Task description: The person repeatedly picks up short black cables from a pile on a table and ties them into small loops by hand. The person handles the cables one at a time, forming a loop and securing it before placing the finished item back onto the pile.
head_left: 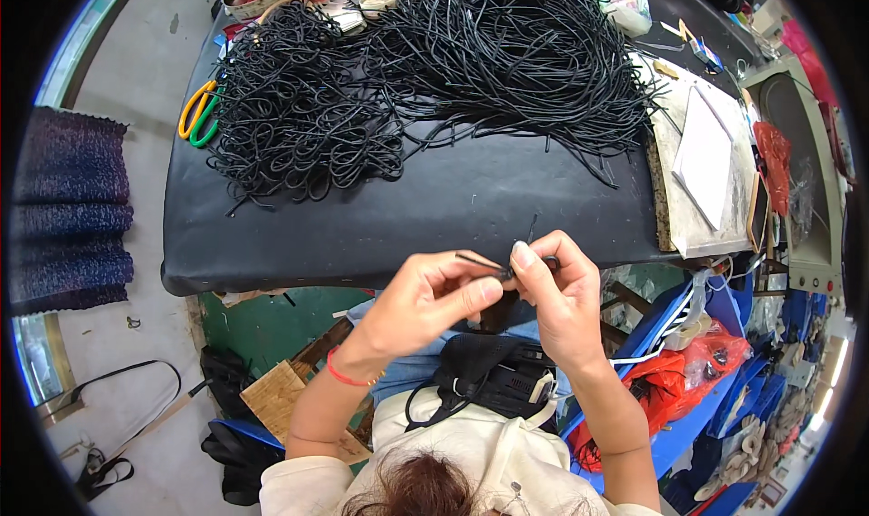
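In front of my body, both hands come together near the table's front edge, pinching a thin black cord (532, 228). My left hand (444, 297) has thumb and fingers closed on one part of it, with a stretch showing above the fingertips. My right hand (563, 285) grips it close by, and a small loop shows beside its index finger. One cord end points up between the hands. Whether the cord is knotted there is hidden by my fingers. Beyond my hands lie a heap of looped black cords (303, 109) and a larger pile of long black cords (516, 54).
Scissors with orange and green handles (201, 118) lie at the black table's (407, 217) left edge. On the right, a stone-like slab (665, 181) carries a white sheet (704, 158). Red plastic bags (665, 380) sit low at my right. Dark blue fabric (72, 208) hangs far left.
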A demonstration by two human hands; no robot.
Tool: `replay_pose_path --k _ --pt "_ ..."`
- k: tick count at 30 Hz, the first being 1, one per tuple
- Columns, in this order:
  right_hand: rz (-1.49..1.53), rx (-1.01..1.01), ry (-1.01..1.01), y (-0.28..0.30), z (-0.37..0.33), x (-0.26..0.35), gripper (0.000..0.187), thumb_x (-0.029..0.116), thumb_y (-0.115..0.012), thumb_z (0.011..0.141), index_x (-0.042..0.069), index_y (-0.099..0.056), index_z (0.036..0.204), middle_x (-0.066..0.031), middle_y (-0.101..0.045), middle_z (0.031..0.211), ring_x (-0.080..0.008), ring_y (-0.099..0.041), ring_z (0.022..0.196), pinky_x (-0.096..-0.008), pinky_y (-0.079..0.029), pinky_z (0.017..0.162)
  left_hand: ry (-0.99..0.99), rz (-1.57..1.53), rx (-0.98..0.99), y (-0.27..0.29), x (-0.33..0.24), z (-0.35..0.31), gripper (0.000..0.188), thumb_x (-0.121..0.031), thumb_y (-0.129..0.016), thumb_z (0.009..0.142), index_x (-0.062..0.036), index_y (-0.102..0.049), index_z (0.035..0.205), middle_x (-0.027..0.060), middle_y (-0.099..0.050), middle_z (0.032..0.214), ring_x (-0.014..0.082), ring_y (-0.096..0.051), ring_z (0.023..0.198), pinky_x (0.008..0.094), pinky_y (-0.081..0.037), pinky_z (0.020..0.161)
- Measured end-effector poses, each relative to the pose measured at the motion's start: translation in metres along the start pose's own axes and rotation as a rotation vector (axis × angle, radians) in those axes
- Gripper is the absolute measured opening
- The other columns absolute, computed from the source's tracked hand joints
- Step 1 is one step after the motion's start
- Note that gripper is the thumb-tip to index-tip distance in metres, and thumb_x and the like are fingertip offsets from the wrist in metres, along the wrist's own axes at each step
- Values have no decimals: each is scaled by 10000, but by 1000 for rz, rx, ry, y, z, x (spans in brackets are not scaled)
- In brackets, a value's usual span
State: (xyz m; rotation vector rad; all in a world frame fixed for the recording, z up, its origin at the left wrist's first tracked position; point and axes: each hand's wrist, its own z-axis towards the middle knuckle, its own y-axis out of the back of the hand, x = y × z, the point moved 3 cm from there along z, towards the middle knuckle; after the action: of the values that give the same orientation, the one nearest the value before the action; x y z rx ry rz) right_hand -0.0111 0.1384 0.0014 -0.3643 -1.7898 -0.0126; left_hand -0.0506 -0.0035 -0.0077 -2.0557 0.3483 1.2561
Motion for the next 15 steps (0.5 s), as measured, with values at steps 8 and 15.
replay_pose_path --k 8,15 --pt "-23 85 -101 15 7 -12 452 392 -355 960 -2 -577 967 -50 -579 796 -86 -526 690 -211 -420 592 -16 -22 -48 12 -2 16 261 -126 -545 888 33 -559 1094 87 -631 938 132 -610 859 249 -500 763" --pt "-11 90 -130 18 10 -10 613 465 -182 965 -12 -568 971 -89 -597 821 -148 -558 722 -265 -429 649 21 -246 -65 18 -7 15 325 -188 -505 916 68 -536 1114 148 -617 995 201 -621 908 289 -516 780"
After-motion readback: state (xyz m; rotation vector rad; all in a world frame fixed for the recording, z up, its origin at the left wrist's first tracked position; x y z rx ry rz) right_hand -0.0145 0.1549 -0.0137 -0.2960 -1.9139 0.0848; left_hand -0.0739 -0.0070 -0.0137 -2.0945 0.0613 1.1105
